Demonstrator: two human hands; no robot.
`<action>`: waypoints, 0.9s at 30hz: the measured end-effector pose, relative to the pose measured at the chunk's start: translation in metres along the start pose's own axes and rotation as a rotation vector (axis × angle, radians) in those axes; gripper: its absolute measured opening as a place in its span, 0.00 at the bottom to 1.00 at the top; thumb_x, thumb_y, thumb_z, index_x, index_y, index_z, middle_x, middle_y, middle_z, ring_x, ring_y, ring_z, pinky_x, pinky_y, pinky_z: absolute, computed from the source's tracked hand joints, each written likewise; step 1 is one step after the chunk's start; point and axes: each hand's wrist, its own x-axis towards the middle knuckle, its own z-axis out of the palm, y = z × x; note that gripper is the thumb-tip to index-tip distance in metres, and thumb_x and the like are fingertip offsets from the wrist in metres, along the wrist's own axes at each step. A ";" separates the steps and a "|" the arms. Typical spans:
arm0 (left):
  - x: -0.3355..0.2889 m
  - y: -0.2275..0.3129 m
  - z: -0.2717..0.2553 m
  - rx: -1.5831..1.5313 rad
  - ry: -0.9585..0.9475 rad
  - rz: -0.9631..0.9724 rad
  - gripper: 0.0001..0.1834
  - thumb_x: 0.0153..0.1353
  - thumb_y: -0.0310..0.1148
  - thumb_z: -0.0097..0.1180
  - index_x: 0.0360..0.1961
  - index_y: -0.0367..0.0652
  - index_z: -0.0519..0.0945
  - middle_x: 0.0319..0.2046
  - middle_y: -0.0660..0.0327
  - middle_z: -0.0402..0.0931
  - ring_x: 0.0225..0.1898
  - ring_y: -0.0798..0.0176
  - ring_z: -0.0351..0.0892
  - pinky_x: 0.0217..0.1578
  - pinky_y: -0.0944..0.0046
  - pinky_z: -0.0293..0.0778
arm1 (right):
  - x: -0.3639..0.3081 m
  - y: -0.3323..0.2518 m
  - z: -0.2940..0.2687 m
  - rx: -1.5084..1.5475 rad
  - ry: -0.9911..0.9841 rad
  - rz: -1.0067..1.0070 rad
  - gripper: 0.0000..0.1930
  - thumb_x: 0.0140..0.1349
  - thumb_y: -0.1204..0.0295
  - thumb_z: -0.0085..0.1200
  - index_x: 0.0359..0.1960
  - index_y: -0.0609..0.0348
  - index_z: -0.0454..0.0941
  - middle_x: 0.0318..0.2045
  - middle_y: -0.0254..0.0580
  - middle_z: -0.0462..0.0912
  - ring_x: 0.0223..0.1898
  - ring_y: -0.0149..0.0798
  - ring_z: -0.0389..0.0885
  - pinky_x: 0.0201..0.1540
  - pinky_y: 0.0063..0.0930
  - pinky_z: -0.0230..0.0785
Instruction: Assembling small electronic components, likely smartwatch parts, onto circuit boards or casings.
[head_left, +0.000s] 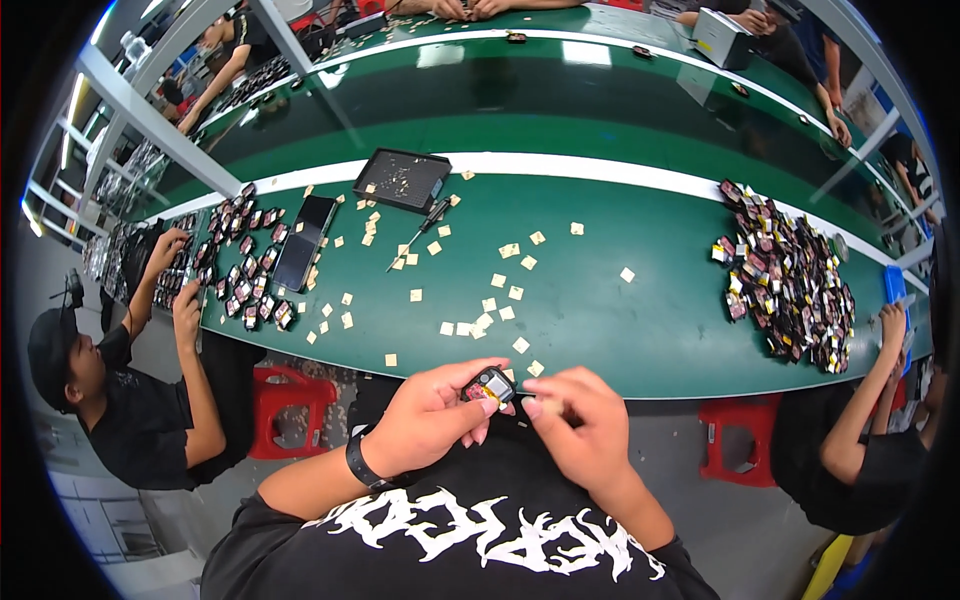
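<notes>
Green workbench (600, 330) strewn with tan paper squares (497, 281): just off its near edge, left hand (425, 420) clamps a small black-red module (491, 386), right hand (580, 425) pinches fingertips together beside it, likely peeling or applying a sticker; next needs precise fingertip alignment.

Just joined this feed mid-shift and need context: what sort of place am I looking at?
Most likely a small-parts assembly workshop. A long green workbench carries a heap of small components, scattered tan squares and a black tray. Several people sit along it, and the left hand holds one small part.
</notes>
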 end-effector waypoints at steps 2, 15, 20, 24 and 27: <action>0.000 0.000 0.001 0.020 0.020 0.025 0.25 0.70 0.22 0.52 0.68 0.33 0.68 0.36 0.62 0.78 0.29 0.73 0.76 0.28 0.73 0.72 | 0.001 -0.004 0.006 -0.379 0.000 -0.503 0.21 0.57 0.83 0.62 0.54 0.60 0.82 0.31 0.37 0.78 0.27 0.30 0.80 0.28 0.24 0.72; 0.036 -0.002 -0.025 0.141 -0.064 0.061 0.21 0.72 0.25 0.49 0.65 0.37 0.72 0.35 0.65 0.77 0.28 0.76 0.73 0.31 0.72 0.72 | 0.023 0.013 0.018 -1.028 0.010 -0.544 0.26 0.50 0.75 0.63 0.55 0.51 0.83 0.30 0.33 0.78 0.23 0.38 0.78 0.25 0.30 0.72; 0.043 0.010 -0.056 0.156 -0.138 0.034 0.24 0.72 0.29 0.50 0.67 0.40 0.70 0.38 0.65 0.80 0.28 0.75 0.74 0.32 0.72 0.73 | 0.035 -0.031 -0.012 -0.912 0.057 -0.291 0.18 0.61 0.78 0.60 0.54 0.62 0.79 0.34 0.50 0.83 0.32 0.54 0.79 0.35 0.44 0.73; 0.031 0.040 -0.089 0.154 0.063 0.060 0.21 0.73 0.32 0.52 0.64 0.40 0.73 0.40 0.66 0.82 0.28 0.76 0.74 0.32 0.72 0.73 | 0.041 -0.042 -0.103 -1.426 0.522 -0.120 0.22 0.62 0.72 0.57 0.59 0.58 0.77 0.49 0.60 0.78 0.46 0.62 0.78 0.48 0.47 0.73; 0.028 0.048 -0.123 0.280 0.408 0.116 0.16 0.73 0.36 0.54 0.57 0.42 0.79 0.37 0.64 0.84 0.30 0.72 0.78 0.34 0.70 0.75 | 0.026 -0.030 -0.145 -1.532 0.607 0.179 0.23 0.63 0.71 0.55 0.61 0.54 0.76 0.54 0.61 0.74 0.51 0.63 0.76 0.55 0.48 0.71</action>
